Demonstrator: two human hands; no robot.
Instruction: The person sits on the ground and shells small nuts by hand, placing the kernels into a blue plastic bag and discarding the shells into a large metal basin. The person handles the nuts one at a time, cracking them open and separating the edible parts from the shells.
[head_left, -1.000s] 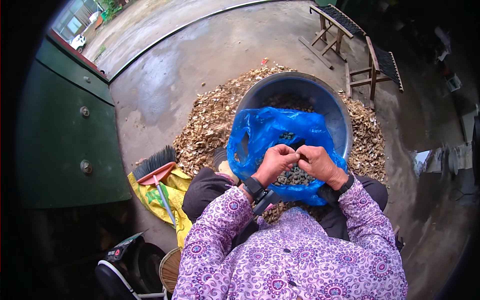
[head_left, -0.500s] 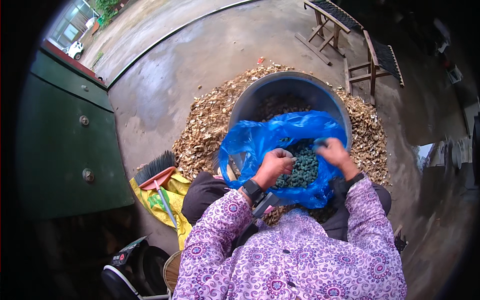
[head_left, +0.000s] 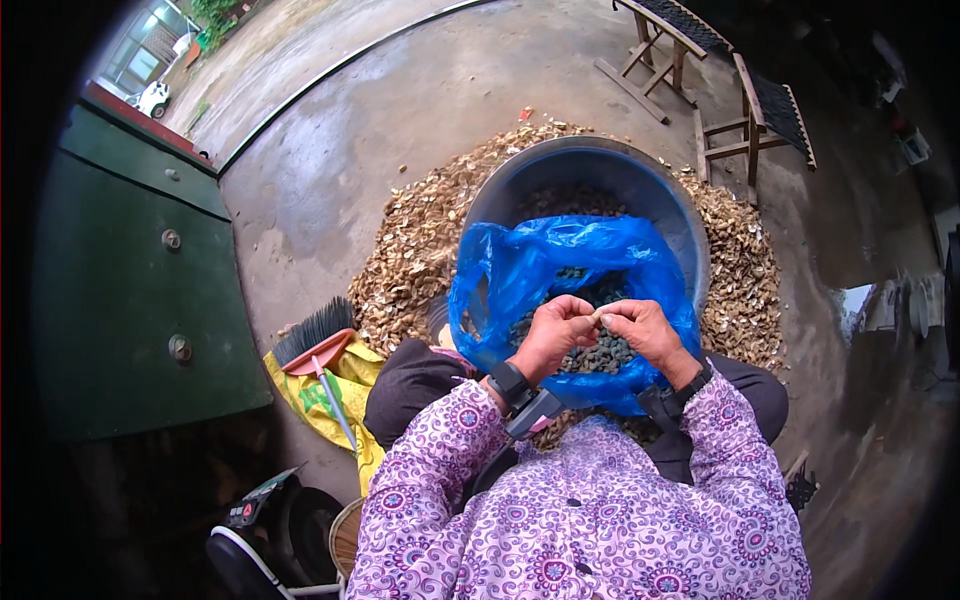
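Over the opening of a blue plastic bag point(head_left: 560, 238), my left hand point(head_left: 552, 336) and my right hand point(head_left: 650, 332) meet fingertip to fingertip. Both are closed in a pinch on a small pale peanut point(head_left: 598, 315), mostly covered by the fingers. Beneath them, inside the bag, lies a heap of small kernels point(head_left: 608, 358) that look dark bluish-green. The bag rests in the near part of a large round metal basin point(head_left: 692, 222). More small nuts point(head_left: 568, 198) lie in shadow at the basin's far side.
Piles of tan shells point(head_left: 425, 235) surround the basin. At left, a broom point(head_left: 318, 352) lies on a yellow sack point(head_left: 368, 462) beside a green metal door point(head_left: 150, 290). Wooden-framed stools point(head_left: 752, 125) stand at the far right. A wicker item point(head_left: 346, 535) is at lower left.
My right hand has come left and nearer from the bag's right side to meet my left hand. Both now pinch the peanut together. The view has shifted slightly.
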